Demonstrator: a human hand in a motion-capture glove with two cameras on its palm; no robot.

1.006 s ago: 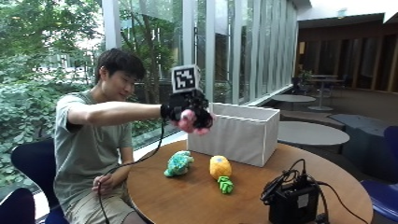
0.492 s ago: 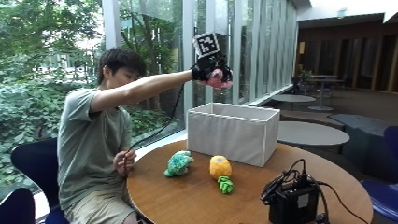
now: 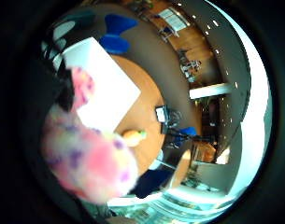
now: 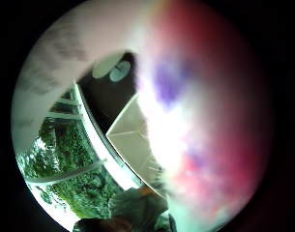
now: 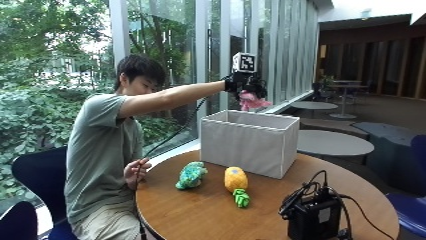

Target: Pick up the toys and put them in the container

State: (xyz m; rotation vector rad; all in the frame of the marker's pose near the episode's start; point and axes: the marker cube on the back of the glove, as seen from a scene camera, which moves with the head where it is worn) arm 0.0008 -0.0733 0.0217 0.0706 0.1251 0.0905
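Pink plush toy, clutched in the gloved right hand's grip, has swung from beside the box to above its opening, ready to drop, while two toys wait on the tabletop.

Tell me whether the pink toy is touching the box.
Apart. The outside view shows the pink toy, held in the gloved right hand, hanging above the box, with window background visible between the toy and the box's rim.

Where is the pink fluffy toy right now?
In the outside view the pink toy is held by the gloved right hand, up in the air above the open white container on the round table.
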